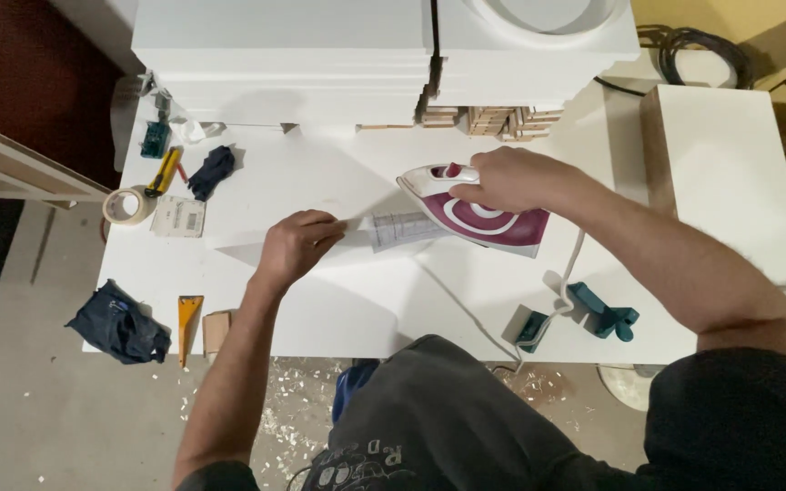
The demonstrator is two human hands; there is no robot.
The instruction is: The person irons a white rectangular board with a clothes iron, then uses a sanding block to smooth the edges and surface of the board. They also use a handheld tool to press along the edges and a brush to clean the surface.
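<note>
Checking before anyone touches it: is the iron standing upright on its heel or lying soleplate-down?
Soleplate-down. The iron lies flat on the white board, over a paper strip, and the right hand grips its handle.

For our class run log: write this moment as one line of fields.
left hand: presses strip on white board | right hand: grips iron on strip | nearby: tape roll, utility knife

Maroon-and-white clothes iron (477,211) lies on its side on the white board (338,291), tip pointing left, white cord trailing toward the near edge. Thin pale strip (384,229) lies flat, running left from under the iron's tip.
</note>
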